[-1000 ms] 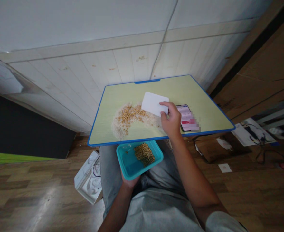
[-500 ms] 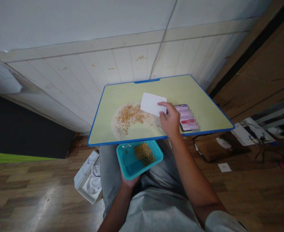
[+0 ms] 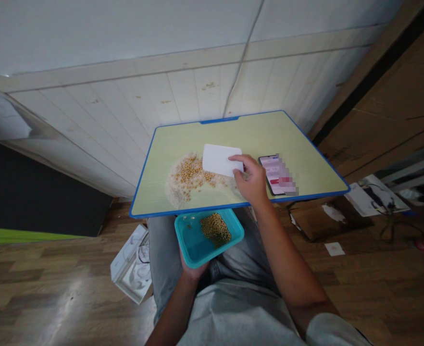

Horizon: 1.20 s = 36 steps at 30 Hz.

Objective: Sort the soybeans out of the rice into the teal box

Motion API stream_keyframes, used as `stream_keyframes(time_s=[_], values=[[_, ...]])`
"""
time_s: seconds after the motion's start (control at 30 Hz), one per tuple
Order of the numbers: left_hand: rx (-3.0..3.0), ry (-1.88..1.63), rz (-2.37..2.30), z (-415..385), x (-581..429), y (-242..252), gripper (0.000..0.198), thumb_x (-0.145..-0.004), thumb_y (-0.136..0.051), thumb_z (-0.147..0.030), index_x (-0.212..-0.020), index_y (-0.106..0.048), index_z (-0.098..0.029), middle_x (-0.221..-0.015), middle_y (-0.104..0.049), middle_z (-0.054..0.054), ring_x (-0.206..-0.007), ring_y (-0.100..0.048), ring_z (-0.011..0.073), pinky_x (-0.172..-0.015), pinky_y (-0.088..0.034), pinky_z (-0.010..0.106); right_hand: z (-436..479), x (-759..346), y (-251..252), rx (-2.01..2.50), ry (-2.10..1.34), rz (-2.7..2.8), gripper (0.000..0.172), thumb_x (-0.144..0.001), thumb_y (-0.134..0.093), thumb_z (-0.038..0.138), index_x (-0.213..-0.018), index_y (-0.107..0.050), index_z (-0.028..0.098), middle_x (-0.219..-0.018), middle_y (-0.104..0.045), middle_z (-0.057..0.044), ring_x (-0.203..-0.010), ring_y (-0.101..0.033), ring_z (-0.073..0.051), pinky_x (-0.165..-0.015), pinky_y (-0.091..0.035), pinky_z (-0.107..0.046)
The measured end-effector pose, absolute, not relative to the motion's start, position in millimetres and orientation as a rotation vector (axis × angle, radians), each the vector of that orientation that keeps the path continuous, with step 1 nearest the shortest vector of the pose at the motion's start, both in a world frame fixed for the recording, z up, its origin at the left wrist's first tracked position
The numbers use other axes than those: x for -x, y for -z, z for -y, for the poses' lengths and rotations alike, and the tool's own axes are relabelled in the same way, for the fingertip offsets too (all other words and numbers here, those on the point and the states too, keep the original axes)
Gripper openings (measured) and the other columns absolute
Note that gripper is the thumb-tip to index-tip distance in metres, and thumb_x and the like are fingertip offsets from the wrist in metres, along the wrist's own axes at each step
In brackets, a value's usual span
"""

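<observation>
My right hand [image 3: 252, 180] pinches the right edge of a white card [image 3: 221, 159], thumb and fingers on its near side and top. The card is over the right part of a spread of soybeans [image 3: 190, 174] mixed with rice grains [image 3: 176, 193] on the table, hiding some of them. Below the table's front edge, my left hand [image 3: 194, 270] holds a teal plastic tray [image 3: 193, 245] from underneath at its near side. Most of that hand's fingers are hidden by the tray. A heap of soybeans [image 3: 215, 229] lies in the tray's right half.
The table [image 3: 269, 129] is pale green with a blue rim, close to the wall. A phone [image 3: 275, 175] lies right of my right hand. An open white box [image 3: 134, 264] stands on the floor at left. A brown cardboard box [image 3: 327, 221] is below at right.
My right hand has moved the card a little left and nearer to me, over more of the grains. My left hand and the tray have hardly moved.
</observation>
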State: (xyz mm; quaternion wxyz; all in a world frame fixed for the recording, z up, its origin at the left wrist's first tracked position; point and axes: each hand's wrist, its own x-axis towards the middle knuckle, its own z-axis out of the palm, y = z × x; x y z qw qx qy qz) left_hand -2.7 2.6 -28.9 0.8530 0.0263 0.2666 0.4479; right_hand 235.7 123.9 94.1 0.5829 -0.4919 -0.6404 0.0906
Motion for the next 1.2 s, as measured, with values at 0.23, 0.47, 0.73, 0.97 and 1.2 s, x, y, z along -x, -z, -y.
stream_keyframes(time_s=[0.23, 0.47, 0.73, 0.97, 1.2], values=[[-0.057, -0.964, -0.753, -1, 0, 21, 0.075, -0.108, -0.02, -0.061, -0.136, -0.08, -0.025, -0.154, -0.072, -0.001, -0.173, -0.014, 0.0391, -0.136, -0.02, 0.06, -123, -234, -94, 1.091, -0.201, 1.474, 0.047, -0.079, -0.056, -0.001, -0.113, -0.076, 0.025, -0.115, -0.082, -0.004, -0.106, -0.076, -0.024, -0.086, -0.063, -0.04], [-0.152, -0.959, -0.697, -1, -2, 14, 0.077, -0.109, -0.017, -0.061, -0.132, -0.083, -0.028, -0.153, -0.073, -0.004, -0.17, -0.028, 0.0398, -0.136, -0.02, 0.065, -123, -235, -94, 1.073, -0.252, 1.497, 0.045, -0.078, -0.056, 0.0, -0.11, -0.077, 0.025, -0.111, -0.082, -0.003, -0.104, -0.076, -0.025, -0.088, -0.063, -0.042], [-0.043, -0.98, -0.558, 0, 6, 35, 0.073, -0.112, -0.019, -0.058, -0.13, -0.083, -0.029, -0.157, -0.068, 0.001, -0.167, -0.037, 0.0334, -0.138, -0.015, 0.067, -122, -235, -93, 1.003, -0.302, 1.521, 0.044, -0.079, -0.057, 0.001, -0.109, -0.077, 0.025, -0.111, -0.082, -0.003, -0.102, -0.076, -0.024, -0.088, -0.063, -0.042], [-0.012, -1.046, -0.481, -1, 6, 48, 0.072, -0.11, -0.024, -0.065, -0.14, -0.077, -0.026, -0.166, -0.058, 0.002, -0.174, -0.009, 0.0242, -0.139, 0.0, 0.058, -122, -235, -92, 1.016, -0.325, 1.552, 0.041, -0.084, -0.059, 0.003, -0.112, -0.076, 0.027, -0.114, -0.081, -0.003, -0.106, -0.074, -0.025, -0.089, -0.063, -0.043], [-0.01, -1.048, -0.471, -4, -1, 41, 0.076, -0.11, -0.021, -0.066, -0.139, -0.078, -0.024, -0.166, -0.058, 0.004, -0.173, -0.006, 0.0233, -0.139, 0.001, 0.057, -122, -237, -92, 0.998, -0.339, 1.615, 0.041, -0.083, -0.059, 0.003, -0.112, -0.076, 0.027, -0.114, -0.081, -0.003, -0.104, -0.075, -0.025, -0.093, -0.063, -0.045]])
